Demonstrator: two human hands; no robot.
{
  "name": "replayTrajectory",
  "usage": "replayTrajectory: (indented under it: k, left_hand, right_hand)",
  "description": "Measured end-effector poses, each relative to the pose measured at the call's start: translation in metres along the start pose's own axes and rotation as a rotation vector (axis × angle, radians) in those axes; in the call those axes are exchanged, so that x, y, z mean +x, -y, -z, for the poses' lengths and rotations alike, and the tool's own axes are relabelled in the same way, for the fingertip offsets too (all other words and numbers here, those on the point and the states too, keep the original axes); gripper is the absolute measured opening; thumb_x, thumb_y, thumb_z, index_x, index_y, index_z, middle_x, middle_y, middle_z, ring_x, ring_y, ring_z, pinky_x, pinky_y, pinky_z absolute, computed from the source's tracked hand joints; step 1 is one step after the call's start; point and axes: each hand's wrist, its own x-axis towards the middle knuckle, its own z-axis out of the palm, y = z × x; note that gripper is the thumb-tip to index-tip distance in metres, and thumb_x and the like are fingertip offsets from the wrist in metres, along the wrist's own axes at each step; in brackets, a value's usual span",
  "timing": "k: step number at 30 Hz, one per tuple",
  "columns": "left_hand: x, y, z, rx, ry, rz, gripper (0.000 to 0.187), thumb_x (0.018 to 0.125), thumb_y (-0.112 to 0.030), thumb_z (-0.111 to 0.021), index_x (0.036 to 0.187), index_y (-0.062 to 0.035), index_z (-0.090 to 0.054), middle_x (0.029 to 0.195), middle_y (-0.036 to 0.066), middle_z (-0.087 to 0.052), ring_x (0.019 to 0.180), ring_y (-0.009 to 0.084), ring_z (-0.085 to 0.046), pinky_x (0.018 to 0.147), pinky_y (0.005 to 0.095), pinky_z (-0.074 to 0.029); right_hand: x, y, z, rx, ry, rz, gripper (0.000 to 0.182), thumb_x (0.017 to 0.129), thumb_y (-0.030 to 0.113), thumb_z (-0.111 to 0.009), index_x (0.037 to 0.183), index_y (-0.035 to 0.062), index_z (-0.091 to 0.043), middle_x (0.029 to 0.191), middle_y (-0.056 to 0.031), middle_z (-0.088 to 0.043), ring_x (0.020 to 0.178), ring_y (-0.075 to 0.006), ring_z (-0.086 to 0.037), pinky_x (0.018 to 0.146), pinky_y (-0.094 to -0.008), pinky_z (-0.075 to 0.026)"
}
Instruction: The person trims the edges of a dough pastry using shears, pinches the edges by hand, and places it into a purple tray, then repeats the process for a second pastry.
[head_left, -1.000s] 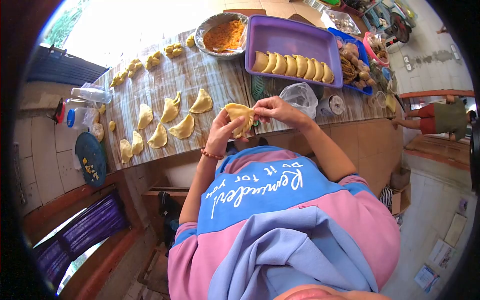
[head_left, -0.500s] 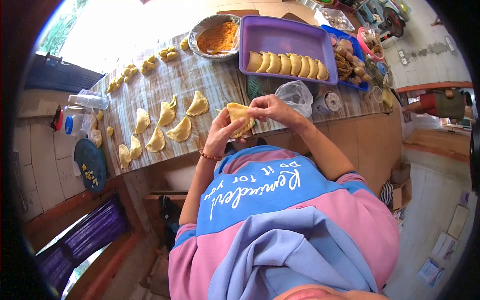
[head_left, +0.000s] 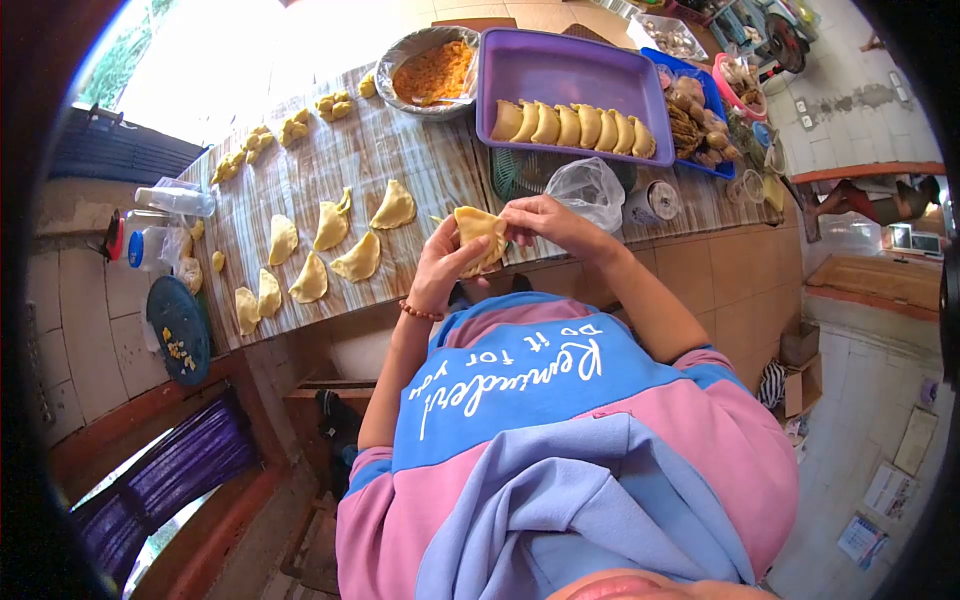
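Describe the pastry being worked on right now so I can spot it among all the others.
Find the long striped table with the purple tray at its far end. At the table's near edge, the left hand and right hand meet around one folded yellow pastry. It is the only one lifted off the surface; the others lie flat on the table or lined up in the tray.

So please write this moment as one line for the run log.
left hand: cradles folded pastry | right hand: fingers pinch its edge | table: folded pastries | purple tray: row of finished pastries
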Motion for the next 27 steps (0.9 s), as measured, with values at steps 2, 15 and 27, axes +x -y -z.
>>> replayTrajectory:
  k: [2, 15, 27]
  left_hand:
    - [0.001, 0.003, 0.0, -0.007, -0.012, -0.026, 0.033, 0.088, -0.009, -0.059, 0.119, -0.0035, -0.048, 0.103, 0.007, -0.063, 0.081, 0.0136, -0.065, 0.05, 0.0227, -0.054]
    - [-0.006, -0.007, -0.006, 0.004, 0.013, 0.015, 0.037, 0.088, -0.013, -0.061, 0.121, -0.0041, -0.047, 0.102, 0.008, -0.063, 0.082, 0.0135, -0.064, 0.05, 0.0221, -0.053]
    - [0.001, -0.004, 0.002, 0.114, 0.013, 0.01, 0.043, 0.087, -0.017, -0.063, 0.124, -0.0029, -0.045, 0.099, 0.007, -0.063, 0.078, 0.0098, -0.063, 0.048, 0.0196, -0.051]
  right_hand:
    - [0.0, -0.002, 0.001, 0.024, 0.019, 0.013, 0.022, 0.089, 0.025, -0.061, 0.089, 0.0027, -0.064, 0.073, 0.0044, -0.058, 0.066, -0.0022, -0.049, 0.058, -0.0191, -0.04]
    - [-0.002, 0.009, -0.008, -0.088, -0.044, 0.032, 0.022, 0.088, 0.026, -0.063, 0.087, 0.0045, -0.064, 0.072, 0.0046, -0.056, 0.064, -0.0017, -0.047, 0.056, -0.018, -0.038]
    - [-0.001, 0.006, -0.008, -0.153, -0.079, 0.043, 0.021, 0.09, 0.023, -0.06, 0.087, 0.0032, -0.064, 0.07, 0.0049, -0.054, 0.062, -0.0022, -0.046, 0.056, -0.0183, -0.038]
